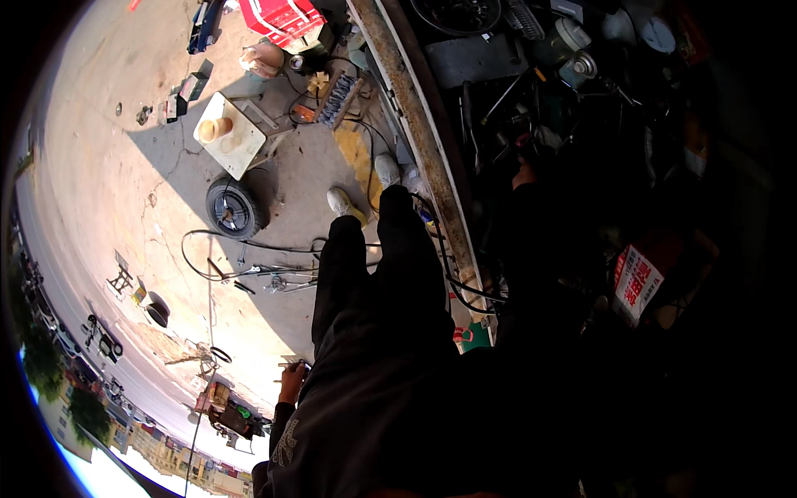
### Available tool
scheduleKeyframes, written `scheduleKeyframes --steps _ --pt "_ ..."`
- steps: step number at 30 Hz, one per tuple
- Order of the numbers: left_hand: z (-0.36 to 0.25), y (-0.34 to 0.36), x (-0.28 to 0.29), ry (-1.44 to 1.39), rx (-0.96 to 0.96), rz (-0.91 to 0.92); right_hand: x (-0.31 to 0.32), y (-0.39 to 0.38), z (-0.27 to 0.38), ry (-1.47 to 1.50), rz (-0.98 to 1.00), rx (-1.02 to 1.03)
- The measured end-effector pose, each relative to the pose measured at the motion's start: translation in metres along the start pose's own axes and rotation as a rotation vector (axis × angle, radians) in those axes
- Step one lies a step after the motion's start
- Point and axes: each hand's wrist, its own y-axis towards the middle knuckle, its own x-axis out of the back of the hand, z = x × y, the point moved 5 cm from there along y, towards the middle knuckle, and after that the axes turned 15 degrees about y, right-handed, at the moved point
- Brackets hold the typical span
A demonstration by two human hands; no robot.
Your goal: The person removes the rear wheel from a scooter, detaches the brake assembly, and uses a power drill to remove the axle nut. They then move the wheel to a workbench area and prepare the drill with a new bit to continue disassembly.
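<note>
I stand at the rusty front edge (413,116) of a vehicle and lean over its open, dark engine bay (531,75). My right hand (524,172) reaches down among hoses and parts there; shadow hides its fingers. My left hand (291,383) hangs by my hip with the fingers curled around a thin metal tool (292,363). My dark trousers and pale shoes (340,202) fill the middle of the view.
On the concrete to my left lie a small tyre (234,207), loose cables and hand tools (274,278), and a white board (231,137) with a tan cup on it. A red box (282,18) stands farther off. A white and red card (638,284) sits at the right.
</note>
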Motion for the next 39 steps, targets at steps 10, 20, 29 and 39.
scheduleKeyframes --steps 10,20,29,39 --pt "-0.077 0.077 0.068 -0.082 -0.199 -0.223 0.060 -0.111 0.085 0.579 -0.495 -0.358" --pt "-0.414 0.006 0.036 0.150 -1.001 -0.011 0.233 -0.145 0.146 1.016 -0.493 0.181" --pt "-0.447 -0.048 -0.009 -1.085 -0.805 0.634 0.153 -0.355 0.400 1.703 0.544 0.077" --pt "-0.330 -0.006 0.115 -1.398 -0.738 0.267 0.086 -0.424 0.458 0.780 1.228 0.739"
